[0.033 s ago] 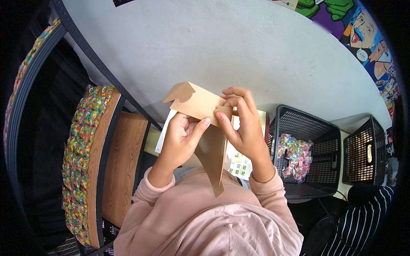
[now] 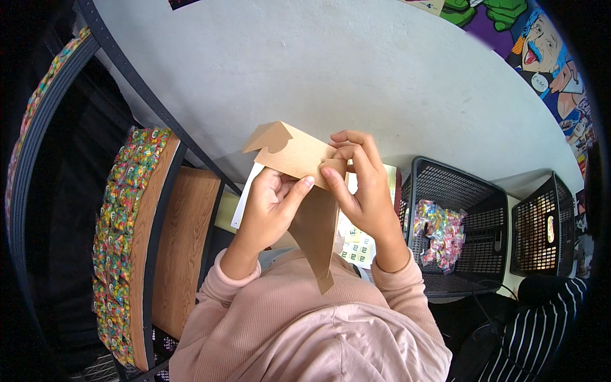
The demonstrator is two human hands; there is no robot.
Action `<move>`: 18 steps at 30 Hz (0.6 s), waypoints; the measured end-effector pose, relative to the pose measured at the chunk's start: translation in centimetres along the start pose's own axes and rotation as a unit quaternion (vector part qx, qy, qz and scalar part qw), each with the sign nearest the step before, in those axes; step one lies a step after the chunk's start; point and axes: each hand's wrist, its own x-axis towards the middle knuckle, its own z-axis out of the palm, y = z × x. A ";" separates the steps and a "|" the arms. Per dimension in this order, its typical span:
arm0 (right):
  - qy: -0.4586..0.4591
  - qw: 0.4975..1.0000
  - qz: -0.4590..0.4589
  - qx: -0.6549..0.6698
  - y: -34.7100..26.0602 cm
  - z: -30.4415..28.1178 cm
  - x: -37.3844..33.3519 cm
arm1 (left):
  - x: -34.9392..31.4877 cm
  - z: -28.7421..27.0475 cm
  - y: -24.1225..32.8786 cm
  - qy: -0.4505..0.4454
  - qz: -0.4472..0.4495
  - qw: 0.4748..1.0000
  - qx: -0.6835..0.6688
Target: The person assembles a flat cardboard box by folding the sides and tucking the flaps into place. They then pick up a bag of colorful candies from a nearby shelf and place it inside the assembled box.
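Observation:
A partly folded brown cardboard box (image 2: 296, 153) is held up in front of me, with tabs and flaps standing out at its upper left and right end. From it a long panel (image 2: 318, 232) hangs down toward my chest. My left hand (image 2: 273, 202) pinches the box's lower edge, its thumb on the front face and the other fingers curled behind. At the right end, my right hand (image 2: 364, 184) grips a small folded flap between thumb and fingers; part of those fingertips is hidden by the cardboard.
Below my hands lie white sheets, one with green-printed labels (image 2: 358, 247). A black crate (image 2: 458, 178) with bagged candies (image 2: 439, 235) stands at right, beside a smaller black basket (image 2: 543, 223). Shelves at left carry colourful candy packs (image 2: 124, 235). A grey wall (image 2: 286, 70) rises ahead.

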 end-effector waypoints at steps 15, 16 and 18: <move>0.027 0.985 0.059 0.160 0.5 0.6 -0.3 | -0.1 -0.6 -0.4 0.020 0.009 0.999 -0.033; 0.028 0.986 0.061 0.154 0.3 0.8 -0.2 | -0.3 -0.8 -0.5 0.022 0.011 0.999 -0.026; 0.027 0.987 0.063 0.147 -0.1 1.5 -0.2 | -0.8 -1.3 -0.6 0.031 0.014 0.999 -0.008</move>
